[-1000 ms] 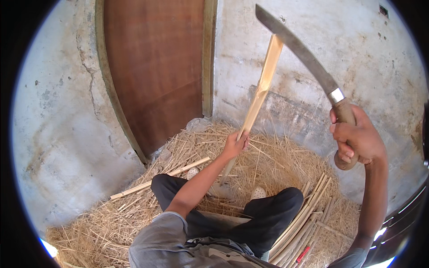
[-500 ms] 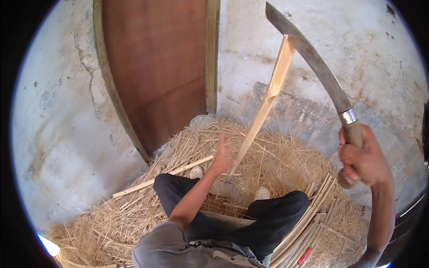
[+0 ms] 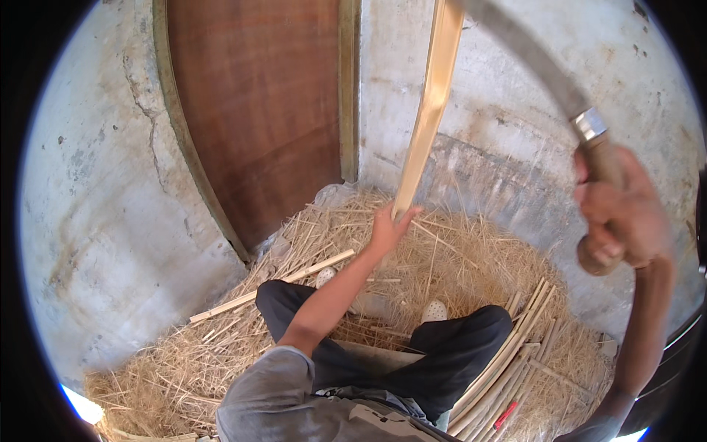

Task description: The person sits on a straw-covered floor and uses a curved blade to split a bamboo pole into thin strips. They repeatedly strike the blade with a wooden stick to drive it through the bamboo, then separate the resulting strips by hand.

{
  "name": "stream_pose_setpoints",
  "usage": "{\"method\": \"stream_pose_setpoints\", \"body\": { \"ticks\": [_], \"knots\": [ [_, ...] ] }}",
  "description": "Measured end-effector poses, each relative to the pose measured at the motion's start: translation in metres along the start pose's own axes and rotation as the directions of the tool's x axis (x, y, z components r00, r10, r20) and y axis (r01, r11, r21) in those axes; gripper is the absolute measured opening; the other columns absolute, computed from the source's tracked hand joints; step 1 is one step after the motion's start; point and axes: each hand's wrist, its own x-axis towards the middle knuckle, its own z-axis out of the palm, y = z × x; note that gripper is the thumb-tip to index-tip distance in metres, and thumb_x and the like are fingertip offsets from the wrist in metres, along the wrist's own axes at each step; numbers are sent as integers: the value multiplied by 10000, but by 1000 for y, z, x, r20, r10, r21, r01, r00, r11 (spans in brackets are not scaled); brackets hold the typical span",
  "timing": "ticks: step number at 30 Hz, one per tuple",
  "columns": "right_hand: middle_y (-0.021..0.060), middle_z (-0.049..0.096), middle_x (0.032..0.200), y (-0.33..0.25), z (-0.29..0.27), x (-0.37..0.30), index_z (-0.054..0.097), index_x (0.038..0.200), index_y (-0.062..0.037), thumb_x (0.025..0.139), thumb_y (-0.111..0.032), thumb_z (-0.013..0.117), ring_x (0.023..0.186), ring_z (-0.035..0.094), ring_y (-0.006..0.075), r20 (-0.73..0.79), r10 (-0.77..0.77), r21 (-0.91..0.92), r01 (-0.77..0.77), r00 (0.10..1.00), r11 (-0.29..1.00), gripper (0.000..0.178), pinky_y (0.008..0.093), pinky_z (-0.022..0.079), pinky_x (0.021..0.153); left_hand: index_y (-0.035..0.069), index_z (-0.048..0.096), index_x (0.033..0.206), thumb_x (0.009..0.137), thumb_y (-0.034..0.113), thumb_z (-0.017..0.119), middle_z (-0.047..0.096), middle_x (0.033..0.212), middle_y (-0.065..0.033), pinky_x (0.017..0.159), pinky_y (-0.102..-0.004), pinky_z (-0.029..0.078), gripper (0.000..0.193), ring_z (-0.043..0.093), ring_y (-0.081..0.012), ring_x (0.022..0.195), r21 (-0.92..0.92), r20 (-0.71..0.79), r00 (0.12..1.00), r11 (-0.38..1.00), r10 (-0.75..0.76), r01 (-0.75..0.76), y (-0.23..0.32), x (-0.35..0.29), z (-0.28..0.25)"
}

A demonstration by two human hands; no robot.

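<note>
My right hand (image 3: 626, 210) is wrapped round the wooden handle of a machete (image 3: 541, 62), raised high at the right. The long curved blade is blurred and runs up to the left, its tip near or at the upper end of a pale split strip of bamboo (image 3: 427, 110); that contact lies at the top edge of view and I cannot make it out. The strip stands nearly upright, with a node partway up. Low on it my left hand (image 3: 390, 227) closes round the strip, thumb to the right, above my crossed legs.
Straw-like shavings (image 3: 471, 243) cover the floor around me. Long bamboo strips (image 3: 504, 368) lie beside my right knee, with a small red-handled tool (image 3: 505, 415) on them. Another strip (image 3: 272, 286) lies at left. A brown door (image 3: 258, 110) and stained walls (image 3: 96, 221) stand close.
My left hand, open beside the strip before, now grips it. The strip and machete have risen, and my right hand has moved slightly up and right.
</note>
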Motion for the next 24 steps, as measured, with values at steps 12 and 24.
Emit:
{"method": "stream_pose_setpoints", "body": {
  "ticks": [12, 24],
  "knots": [
    [8, 458, 594, 46, 11, -16, 465, 891, -48, 794, 42, 529, 389, 465, 109, 124, 254, -37, -251, 959, 967, 146, 299, 386, 348, 28, 196, 1519, 578, 391, 937, 360, 1489, -239, 1141, -456, 301, 1252, 355, -357, 1388, 203, 126, 975, 957, 185, -208, -106, -67, -2],
    [46, 496, 587, 33, 11, 4, 507, 1047, 0, 818, -25, 585, 335, 429, 83, -75, -27, 31, 29, 997, 999, 242, 237, 334, 299, 9, 670, 752, 911, 327, 705, 576, 543, -2, 485, -276, 434, 357, 543, -83, 504, 13, 77, 996, 999, 47, -49, -28, -18, -9]
  ]
}}
